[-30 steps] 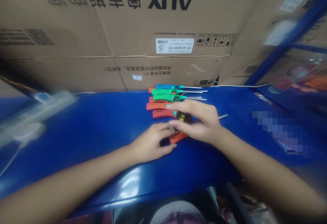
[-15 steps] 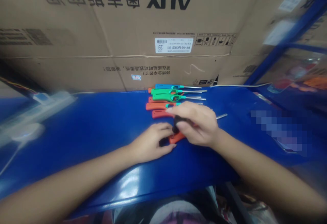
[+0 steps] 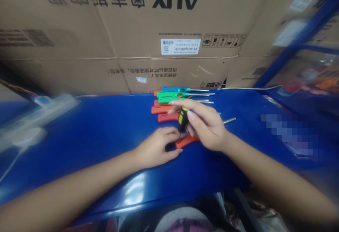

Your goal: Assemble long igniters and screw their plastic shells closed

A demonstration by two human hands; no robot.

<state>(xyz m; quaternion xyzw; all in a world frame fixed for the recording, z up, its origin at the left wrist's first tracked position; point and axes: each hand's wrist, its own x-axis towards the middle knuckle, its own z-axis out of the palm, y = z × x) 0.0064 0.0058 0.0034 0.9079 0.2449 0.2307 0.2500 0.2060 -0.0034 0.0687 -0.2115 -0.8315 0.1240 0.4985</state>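
Observation:
An orange long-necked lighter (image 3: pixel 187 140) lies on the blue tabletop, its metal tube pointing right. My left hand (image 3: pixel 159 146) is closed about the lighter's handle end, thumb on the near side and fingers on the far side. In my right hand (image 3: pixel 209 124) is a short screwdriver (image 3: pixel 182 118) with a black and yellow handle, held near upright between thumb and fingers. Its thin shaft reaches down to the lighter's handle end. Behind my right hand lie several more lighters in a row: red-orange ones (image 3: pixel 167 118), green ones (image 3: pixel 165 100) and a blue one (image 3: pixel 173 89). My right hand hides parts of them.
A large cardboard sheet (image 3: pixel 137 23) stands along the back of the blue table (image 3: pixel 111 119). To the left are a white power strip (image 3: pixel 53 108) and a round white charger (image 3: pixel 29 136) with a cable. A pixelated flat object (image 3: pixel 288 136) lies at right, near a blue frame post (image 3: pixel 291 48).
My right hand's fingers have loosened and spread around the screwdriver, so its yellow and black handle shows more. My left hand and the lighters stay put.

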